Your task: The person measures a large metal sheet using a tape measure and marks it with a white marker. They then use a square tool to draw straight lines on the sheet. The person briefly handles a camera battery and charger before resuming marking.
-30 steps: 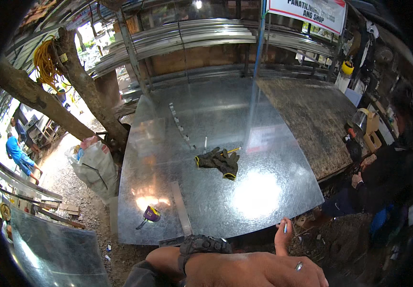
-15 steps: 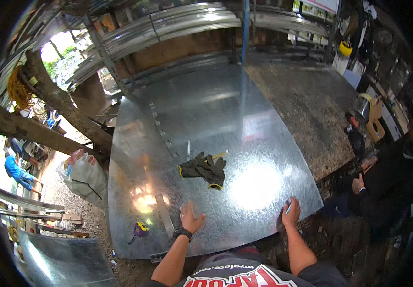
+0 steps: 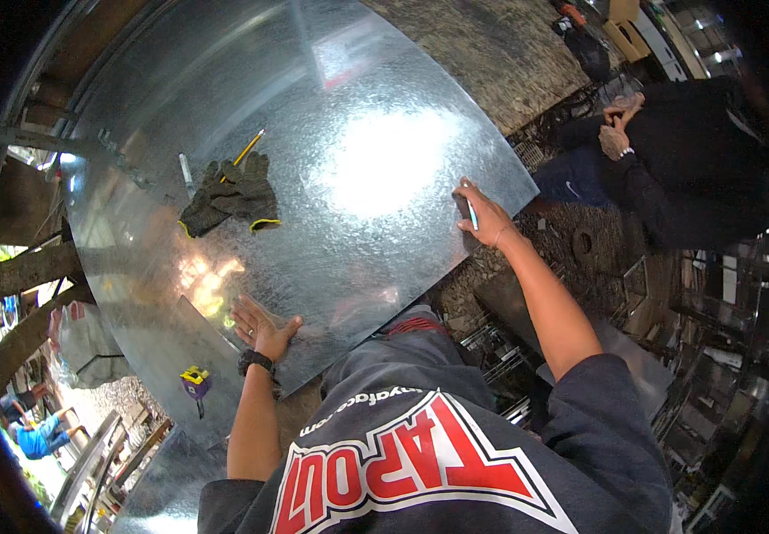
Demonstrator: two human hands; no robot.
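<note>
A large shiny metal sheet (image 3: 313, 285) lies flat before me. My left hand (image 3: 264, 331) rests on it near the edge closest to me, fingers spread, beside a flat metal strip (image 3: 209, 319). Close to the sheet's right corner, my right hand (image 3: 486, 217) is closed around a slim pale pen (image 3: 472, 214), its fingertips at the metal surface. A pair of dark work gloves (image 3: 235, 194) with yellow cuff edges lies farther in. A yellow pencil (image 3: 248, 147) sits across them, and a short whitish stick (image 3: 186, 171) is just to their left.
A purple and yellow tape measure (image 3: 195, 383) sits left of my left wrist. At the right stands a person in dark clothing (image 3: 687, 169), hands together. A worn brown board (image 3: 482, 53) adjoins the sheet's far right side. Wooden beams (image 3: 24, 271) stand at the left.
The view has tilted down and turned, so the sheet and gloves appear shifted up and left. Both hands stay at the near part of the sheet, the right still holding the pen.
</note>
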